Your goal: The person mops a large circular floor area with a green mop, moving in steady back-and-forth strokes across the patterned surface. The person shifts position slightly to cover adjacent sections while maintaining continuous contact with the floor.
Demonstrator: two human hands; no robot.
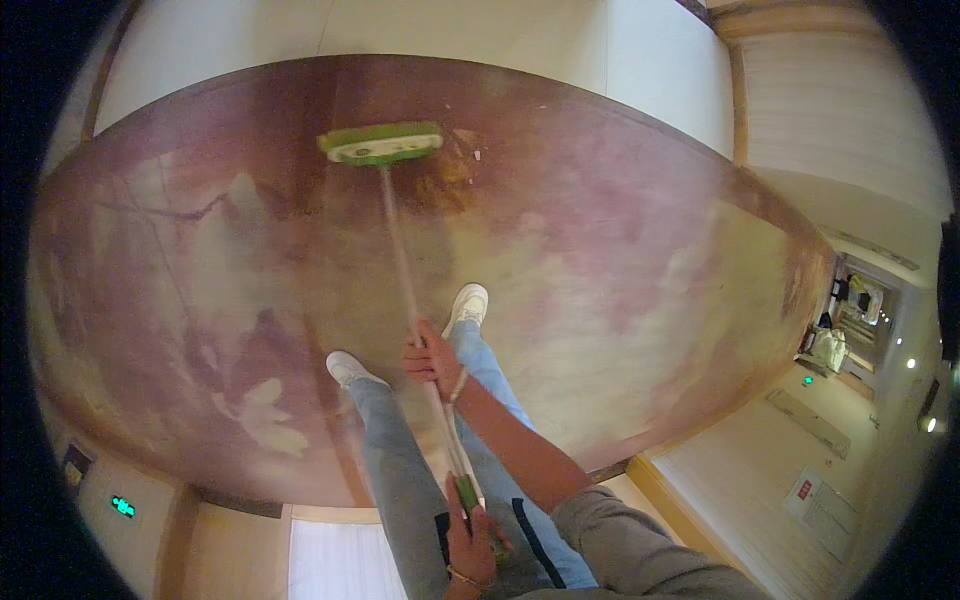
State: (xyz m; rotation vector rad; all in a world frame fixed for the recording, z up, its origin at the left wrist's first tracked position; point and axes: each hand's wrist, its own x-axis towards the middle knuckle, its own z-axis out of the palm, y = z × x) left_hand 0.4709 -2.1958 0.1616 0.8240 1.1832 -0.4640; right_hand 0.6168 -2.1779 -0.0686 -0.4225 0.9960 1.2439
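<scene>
A broom (398, 235) with a long pale handle slants away from me, its wide green-and-white head (385, 145) on the patterned carpet. Higher on the handle, my right hand (432, 358) is closed around it, a bracelet at the wrist. My left hand (472, 545), also wearing a bracelet, grips the green end of the handle close to my body. Small pale bits (477, 155) lie on the carpet just right of the broom head.
Mauve-and-beige carpet (600, 280) runs along a corridor between pale walls (460, 35). My feet in white shoes (468, 303) stand either side of the handle. At the far right end, a white bag (828, 348) sits by the wall. A green lit sign (122, 506) is at lower left.
</scene>
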